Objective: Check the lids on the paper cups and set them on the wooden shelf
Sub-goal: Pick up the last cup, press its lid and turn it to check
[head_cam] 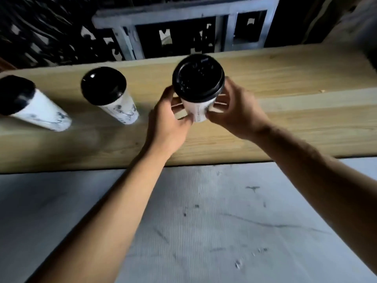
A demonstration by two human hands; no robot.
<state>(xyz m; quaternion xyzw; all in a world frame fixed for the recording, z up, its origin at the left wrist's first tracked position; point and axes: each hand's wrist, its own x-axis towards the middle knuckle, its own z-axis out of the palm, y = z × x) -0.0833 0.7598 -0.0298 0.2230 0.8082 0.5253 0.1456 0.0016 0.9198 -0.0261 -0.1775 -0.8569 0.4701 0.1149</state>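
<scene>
I see both hands wrapped around one white paper cup [199,111] over the middle of the wooden shelf [285,103]: the left hand [169,123] grips its wall from about eight o'clock and the right hand [234,113] from about four o'clock, fingers pressed on the cup below its black lid [198,77]. I cannot tell whether the cup's base touches the wood. Two more lidded cups stand at nine o'clock from it, one [114,99] near, the other [30,105] at the frame's edge.
</scene>
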